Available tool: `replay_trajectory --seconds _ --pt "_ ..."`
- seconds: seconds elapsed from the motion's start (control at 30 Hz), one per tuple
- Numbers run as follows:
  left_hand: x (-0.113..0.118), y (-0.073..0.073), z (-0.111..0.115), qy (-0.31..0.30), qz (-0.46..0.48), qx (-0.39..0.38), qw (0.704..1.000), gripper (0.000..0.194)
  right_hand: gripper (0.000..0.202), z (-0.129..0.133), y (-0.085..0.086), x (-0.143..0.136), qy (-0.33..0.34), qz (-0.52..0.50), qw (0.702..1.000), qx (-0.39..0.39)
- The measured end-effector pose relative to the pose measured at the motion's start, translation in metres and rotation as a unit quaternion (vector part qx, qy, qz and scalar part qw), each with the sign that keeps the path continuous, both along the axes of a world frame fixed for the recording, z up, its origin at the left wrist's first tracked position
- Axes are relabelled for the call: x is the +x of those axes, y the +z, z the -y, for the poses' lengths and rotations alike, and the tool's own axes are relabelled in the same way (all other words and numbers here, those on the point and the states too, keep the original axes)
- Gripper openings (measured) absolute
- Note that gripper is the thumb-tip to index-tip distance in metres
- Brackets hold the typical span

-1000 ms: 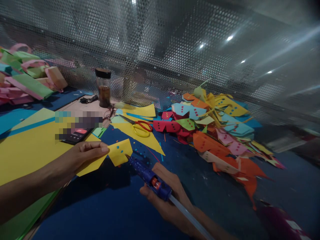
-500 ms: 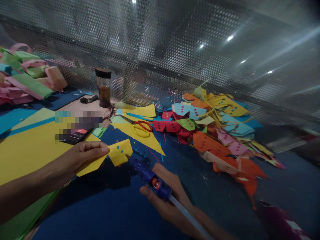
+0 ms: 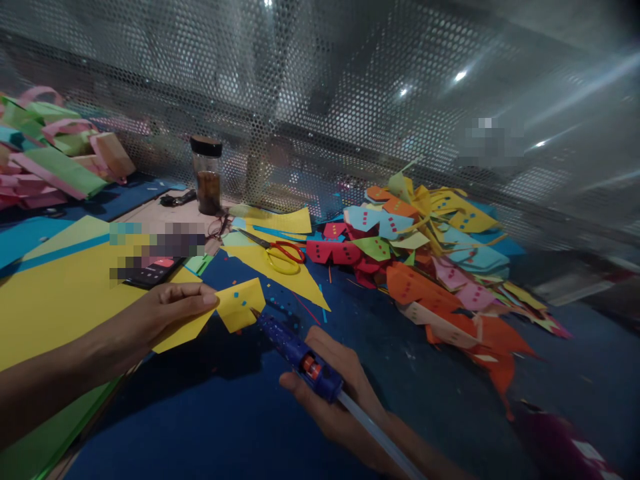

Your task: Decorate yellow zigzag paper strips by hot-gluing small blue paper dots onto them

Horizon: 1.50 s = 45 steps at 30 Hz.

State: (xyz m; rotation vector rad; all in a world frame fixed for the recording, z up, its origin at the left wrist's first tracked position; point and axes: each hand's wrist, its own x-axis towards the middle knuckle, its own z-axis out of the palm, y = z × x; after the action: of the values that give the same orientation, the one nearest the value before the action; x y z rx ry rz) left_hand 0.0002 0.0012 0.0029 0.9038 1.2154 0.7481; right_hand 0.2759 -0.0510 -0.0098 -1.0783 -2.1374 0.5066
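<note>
Between thumb and fingers, my left hand (image 3: 183, 305) pinches a yellow paper cutout (image 3: 239, 312) with small blue squares stuck on it. My right hand (image 3: 340, 393) is wrapped round a blue glue gun (image 3: 293, 347), and a long clear glue stick (image 3: 380, 433) runs out of its back end. The gun's nozzle tip is at the cutout's right part; whether it touches the paper I cannot tell. Beyond the cutout, scissors (image 3: 280, 257) with red and yellow handles lie on yellow paper scraps (image 3: 300, 287). Tiny blue and red bits are scattered on the blue surface.
Colourful dotted paper cutouts (image 3: 425, 280) are heaped on the right. A phone (image 3: 155, 267) rests on large yellow sheets (image 3: 60, 300) at left. Behind stands a dark-lidded jar (image 3: 207, 177) of brown liquid. Folded paper pieces (image 3: 60, 153) pile up far left, before a perforated metal panel (image 3: 280, 87).
</note>
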Motion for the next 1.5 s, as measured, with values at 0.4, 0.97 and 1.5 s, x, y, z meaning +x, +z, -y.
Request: replay_trajectory --seconds 0.4,0.97,1.5 --pt "0.0008 0.0013 0.0005 0.012 -0.013 0.01 1.0 0.024 0.046 -0.0005 0.0001 -0.0003 0.005 0.021 1.0 0.023" --pt "0.0014 0.0035 0.0009 -0.005 0.004 0.006 1.0 0.017 0.046 0.0 -0.0007 0.0002 -0.004 0.021 1.0 0.004" --pt "0.0017 0.0013 -0.0018 -0.022 0.03 -0.017 0.999 0.02 0.045 0.0023 0.0041 0.0021 -0.009 -0.017 1.0 -0.019"
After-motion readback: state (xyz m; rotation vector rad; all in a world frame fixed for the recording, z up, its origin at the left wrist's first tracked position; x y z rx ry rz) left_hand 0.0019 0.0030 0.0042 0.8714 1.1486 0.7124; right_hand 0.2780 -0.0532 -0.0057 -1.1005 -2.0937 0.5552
